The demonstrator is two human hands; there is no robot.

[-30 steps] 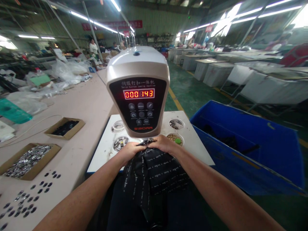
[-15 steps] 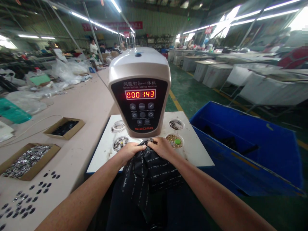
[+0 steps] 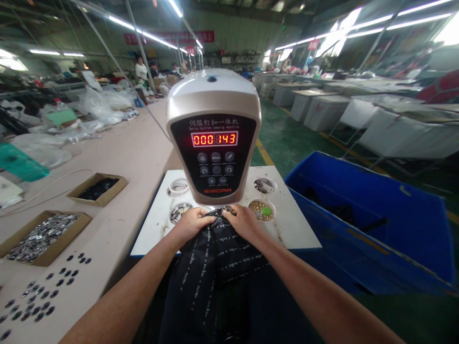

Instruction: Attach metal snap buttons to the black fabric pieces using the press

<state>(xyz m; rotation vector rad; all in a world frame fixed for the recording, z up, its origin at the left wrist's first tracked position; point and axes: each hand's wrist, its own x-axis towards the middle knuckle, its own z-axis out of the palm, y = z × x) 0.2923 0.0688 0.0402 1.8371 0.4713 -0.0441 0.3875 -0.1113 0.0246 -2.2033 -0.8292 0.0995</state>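
A black garment (image 3: 211, 253) with rows of small white lettering hangs down from my two hands towards my lap. My left hand (image 3: 191, 223) pinches its upper edge on the left, thumb pointing inward. On the right, my right hand (image 3: 242, 220) grips the same edge close by. Both hands are just below the head of a button sewing machine (image 3: 215, 153), whose red display reads 000143. What lies under the machine's head is hidden from me, and a small shiny spot shows on the cloth between my thumbs.
Round cups in the white tabletop (image 3: 294, 234) hold small metal parts. A blue bin (image 3: 373, 229) stands at the right. On the left table are a box of metal rings (image 3: 43, 236), a box of black pieces (image 3: 96, 188) and scattered discs (image 3: 39, 296). People sit or stand far back.
The cloth has been drawn slightly towards me and its top edge spread flatter between my hands. Both hands still hold it. The view has shifted a little.
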